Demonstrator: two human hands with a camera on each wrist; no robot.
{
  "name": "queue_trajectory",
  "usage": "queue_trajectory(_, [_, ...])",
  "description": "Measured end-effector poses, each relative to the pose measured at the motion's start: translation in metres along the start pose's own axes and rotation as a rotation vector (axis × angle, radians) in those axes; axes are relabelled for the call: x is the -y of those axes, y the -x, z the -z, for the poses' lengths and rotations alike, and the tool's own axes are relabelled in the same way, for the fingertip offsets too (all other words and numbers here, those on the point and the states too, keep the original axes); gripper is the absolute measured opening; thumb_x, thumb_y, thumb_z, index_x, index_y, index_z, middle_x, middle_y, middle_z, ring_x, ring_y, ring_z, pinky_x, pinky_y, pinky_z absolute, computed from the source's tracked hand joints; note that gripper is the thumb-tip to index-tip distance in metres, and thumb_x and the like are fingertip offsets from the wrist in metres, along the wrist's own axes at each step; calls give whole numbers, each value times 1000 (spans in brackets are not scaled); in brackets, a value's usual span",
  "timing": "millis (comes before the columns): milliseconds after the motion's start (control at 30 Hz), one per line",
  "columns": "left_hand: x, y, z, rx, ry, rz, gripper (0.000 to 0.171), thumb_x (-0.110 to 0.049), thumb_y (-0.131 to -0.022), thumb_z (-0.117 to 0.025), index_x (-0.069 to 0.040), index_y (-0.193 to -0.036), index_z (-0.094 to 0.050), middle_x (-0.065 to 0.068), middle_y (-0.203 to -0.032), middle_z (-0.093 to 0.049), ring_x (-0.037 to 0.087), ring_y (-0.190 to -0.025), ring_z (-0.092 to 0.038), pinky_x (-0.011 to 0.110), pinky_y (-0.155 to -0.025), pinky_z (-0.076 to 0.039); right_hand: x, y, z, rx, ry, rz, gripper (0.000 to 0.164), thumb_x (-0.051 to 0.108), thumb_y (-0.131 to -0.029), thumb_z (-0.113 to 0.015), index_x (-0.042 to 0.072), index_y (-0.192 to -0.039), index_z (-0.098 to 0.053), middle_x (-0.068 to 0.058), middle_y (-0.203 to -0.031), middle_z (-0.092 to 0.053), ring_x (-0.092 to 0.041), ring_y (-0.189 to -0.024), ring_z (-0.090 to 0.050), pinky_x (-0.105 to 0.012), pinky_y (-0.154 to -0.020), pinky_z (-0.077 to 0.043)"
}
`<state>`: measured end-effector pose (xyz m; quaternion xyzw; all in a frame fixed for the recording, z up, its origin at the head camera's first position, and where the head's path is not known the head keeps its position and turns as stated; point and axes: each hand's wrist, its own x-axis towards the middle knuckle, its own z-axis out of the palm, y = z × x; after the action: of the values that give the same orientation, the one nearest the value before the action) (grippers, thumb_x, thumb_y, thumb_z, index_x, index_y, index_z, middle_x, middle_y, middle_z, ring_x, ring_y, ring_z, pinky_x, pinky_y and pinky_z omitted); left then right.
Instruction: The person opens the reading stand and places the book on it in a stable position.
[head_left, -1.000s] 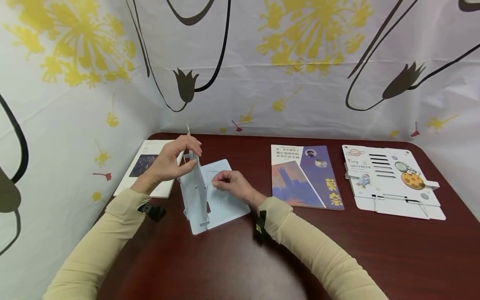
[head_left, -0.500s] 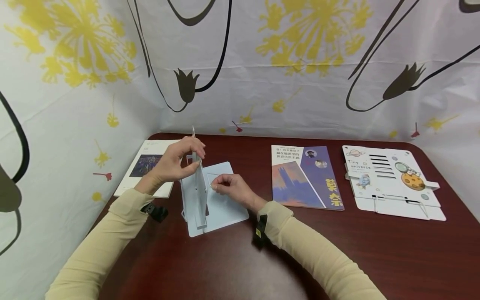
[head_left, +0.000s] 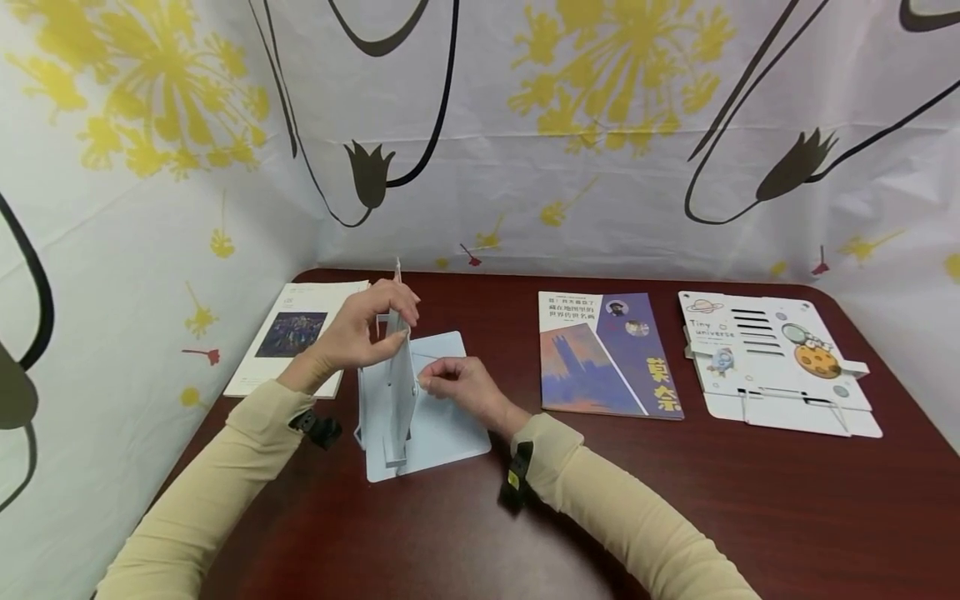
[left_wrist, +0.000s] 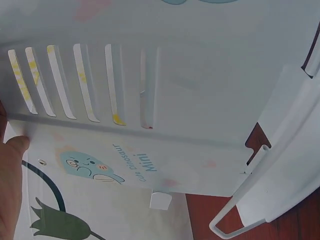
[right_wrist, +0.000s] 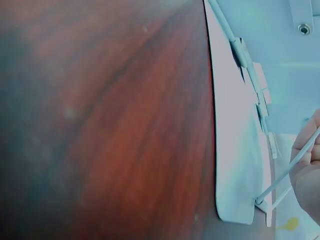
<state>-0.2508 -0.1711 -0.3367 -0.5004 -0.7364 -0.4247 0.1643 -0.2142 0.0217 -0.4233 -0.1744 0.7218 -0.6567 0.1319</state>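
Note:
A light blue metal book stand [head_left: 448, 433] lies with its base on the table, its slotted panel [left_wrist: 200, 95] raised almost upright. My left hand [head_left: 360, 329] grips the raised panel's far upper edge between thumb and fingers. In the left wrist view, only its thumb side [left_wrist: 12, 185] shows, beside the "Mini Cute Dinosaur" print. My right hand [head_left: 472, 387] is behind the panel, pinching a thin wire leg [right_wrist: 284, 179] that rises from the base. The right wrist view shows part of that hand [right_wrist: 307, 175] with the wire across its fingers.
A white book [head_left: 258, 371] lies partly behind my left hand. Right of the stand lies a purple book [head_left: 600, 392]. Farther right, a white "Tiny universe" book stand [head_left: 757, 367] lies folded flat. Patterned cloth [head_left: 487, 192] hangs along the table's back and left.
The book stand has turned slightly and its panel stands more upright, its top shifted right. My left hand has moved right with it. My right hand keeps its pinch on the wire leg.

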Motion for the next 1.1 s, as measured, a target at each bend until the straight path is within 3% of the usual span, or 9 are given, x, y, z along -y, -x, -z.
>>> queue_trajectory(233, [-1, 0, -2, 4, 22, -24, 20, 6, -70, -60, -8, -84, -61, 11, -86, -62, 26, -101, -56, 34, -109, -32, -4, 6, -7, -72, 61, 11, 15, 9, -86, -68, -4, -91, -70, -6, -79, -68, -6, -67, -54, -20, -62, -45])
queue_trajectory(433, [-2, 0, -6, 24, 23, -36, 20, 5, -69, -59, -9, -84, -60, 8, -87, -63, 27, -100, -56, 33, -109, -32, -2, 11, -13, -99, 29, 10, 13, 7, -85, -68, -5, -90, -70, -11, -85, -70, -5, -68, -55, -20, -63, -46])
queue_trajectory(933, [-5, -2, -14, 37, 52, -88, 20, 4, -70, -56, -9, -84, -59, 6, -85, -62, 26, -98, -55, 35, -110, -31, -3, 16, -27, -145, 4, 15, 9, -2, -83, -66, -9, -88, -68, -3, -72, -63, -4, -62, -49, -19, -57, -39])
queue_trajectory(1100, [-6, -1, -15, 44, 67, -76, 19, 4, -71, -55, -10, -83, -59, 5, -86, -62, 28, -98, -55, 37, -108, -33, -3, 15, -27, -135, 2, 18, 10, -4, -82, -65, -12, -87, -67, -9, -73, -64, -5, -62, -48, -19, -57, -39])
